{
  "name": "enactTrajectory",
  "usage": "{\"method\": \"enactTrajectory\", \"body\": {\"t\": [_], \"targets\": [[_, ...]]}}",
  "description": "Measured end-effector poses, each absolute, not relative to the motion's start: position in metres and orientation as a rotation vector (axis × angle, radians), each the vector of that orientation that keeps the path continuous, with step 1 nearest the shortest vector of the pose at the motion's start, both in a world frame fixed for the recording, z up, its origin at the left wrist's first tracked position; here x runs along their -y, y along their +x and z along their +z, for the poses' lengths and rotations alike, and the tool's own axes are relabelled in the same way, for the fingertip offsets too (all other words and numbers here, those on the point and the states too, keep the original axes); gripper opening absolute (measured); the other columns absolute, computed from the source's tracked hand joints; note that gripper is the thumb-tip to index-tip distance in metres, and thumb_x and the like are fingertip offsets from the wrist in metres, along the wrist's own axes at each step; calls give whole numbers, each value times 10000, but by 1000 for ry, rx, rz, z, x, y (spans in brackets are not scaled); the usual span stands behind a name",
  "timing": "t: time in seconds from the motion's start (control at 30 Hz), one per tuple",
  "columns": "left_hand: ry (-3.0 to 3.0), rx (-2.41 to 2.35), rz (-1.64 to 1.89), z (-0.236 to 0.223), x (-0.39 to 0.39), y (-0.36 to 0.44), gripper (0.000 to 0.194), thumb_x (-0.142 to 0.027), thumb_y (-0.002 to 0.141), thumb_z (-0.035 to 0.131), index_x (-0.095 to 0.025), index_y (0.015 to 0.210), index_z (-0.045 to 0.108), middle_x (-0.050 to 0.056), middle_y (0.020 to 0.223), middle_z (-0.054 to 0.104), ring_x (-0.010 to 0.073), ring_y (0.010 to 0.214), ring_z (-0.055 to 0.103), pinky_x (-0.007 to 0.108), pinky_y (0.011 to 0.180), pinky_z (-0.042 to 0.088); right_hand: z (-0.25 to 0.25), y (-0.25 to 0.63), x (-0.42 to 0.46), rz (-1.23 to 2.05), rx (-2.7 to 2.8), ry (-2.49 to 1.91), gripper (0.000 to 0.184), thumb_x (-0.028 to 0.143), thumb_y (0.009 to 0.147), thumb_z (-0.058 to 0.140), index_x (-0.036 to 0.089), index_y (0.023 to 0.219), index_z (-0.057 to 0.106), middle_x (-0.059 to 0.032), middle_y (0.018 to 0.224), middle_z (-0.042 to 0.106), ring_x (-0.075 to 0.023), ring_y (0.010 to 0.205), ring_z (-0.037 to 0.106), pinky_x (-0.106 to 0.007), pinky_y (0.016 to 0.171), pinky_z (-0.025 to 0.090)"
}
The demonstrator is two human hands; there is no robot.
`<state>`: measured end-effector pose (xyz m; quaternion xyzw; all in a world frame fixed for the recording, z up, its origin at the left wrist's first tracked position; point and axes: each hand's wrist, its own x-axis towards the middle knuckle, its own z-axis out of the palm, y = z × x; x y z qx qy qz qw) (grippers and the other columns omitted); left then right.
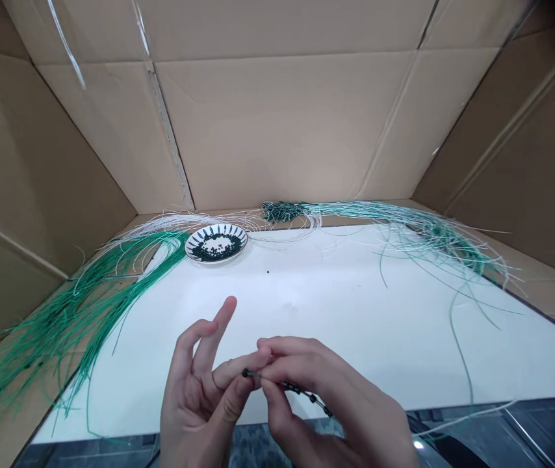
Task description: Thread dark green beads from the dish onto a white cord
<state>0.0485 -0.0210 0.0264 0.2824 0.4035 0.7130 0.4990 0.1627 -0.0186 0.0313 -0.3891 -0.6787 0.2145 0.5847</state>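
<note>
My left hand [204, 390] pinches with thumb and forefinger around a small black bead [245, 372], its other fingers raised apart. From this bead a short green string [255, 375] runs into my right hand [336, 390], whose thumb and fingertips close on it. Beyond that grip, a strand of dark beads [307, 395] hangs under the right palm; its far end is hidden. Both hands meet fingertip to fingertip above the front edge of the white board [316, 292]. Whether the string passes fully through the bead is too small to tell.
A striped white plate [240, 236] holds many loose black beads [209, 252]. One stray bead [268, 272] lies on the board. Bundles of green strings [112, 305] spread at left, with another pale green bundle [370, 209] at back right. Cardboard walls [282, 123] enclose the back and sides.
</note>
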Motion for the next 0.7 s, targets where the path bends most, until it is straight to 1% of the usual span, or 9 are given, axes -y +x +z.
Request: {"method": "enactTrajectory", "body": {"t": [0.1,0.2,0.3,0.43,0.53,0.7], "targets": [[661,-975,1727,28,21,50,509,-290,570,994,-360,996,724,-7,1321,755,189,691,819,249,677,672,30,164,19,460,1586,-903,290,-3,850,626,273,928,667,-2,975,805,-157,853,779,-199,766,638],[675,-984,1732,28,21,49,508,-281,576,992,-358,999,722,-19,1310,761,187,705,822,248,708,675,27,164,18,468,1592,-890,277,6,855,627,270,926,666,-3,984,804,-157,858,778,-209,796,637],[715,-990,1754,28,21,50,488,-263,609,979,-359,1004,709,-32,1287,771,183,721,825,246,761,670,25,165,16,463,1601,-875,266,14,863,626,267,941,653,-7,985,799,-159,877,775,-223,844,633],[814,-1007,1817,27,22,50,442,-218,666,948,-344,1000,687,-41,1290,766,173,743,825,188,719,662,20,167,13,442,1643,-862,260,13,873,621,253,969,643,-24,984,795,-165,916,772,-218,872,621],[955,-1044,1873,26,25,49,396,-164,710,915,-330,989,687,-54,1250,780,167,743,825,181,733,660,17,169,13,465,1663,-855,268,8,879,618,251,986,651,-28,1029,792,-167,940,766,-223,899,613],[1055,-1087,1914,26,28,47,353,-198,749,893,-325,1002,681,-63,1237,788,165,758,824,174,756,659,14,170,13,450,1656,-816,269,-4,873,616,231,997,660,-15,1039,787,-139,954,756,-188,924,592]]}}
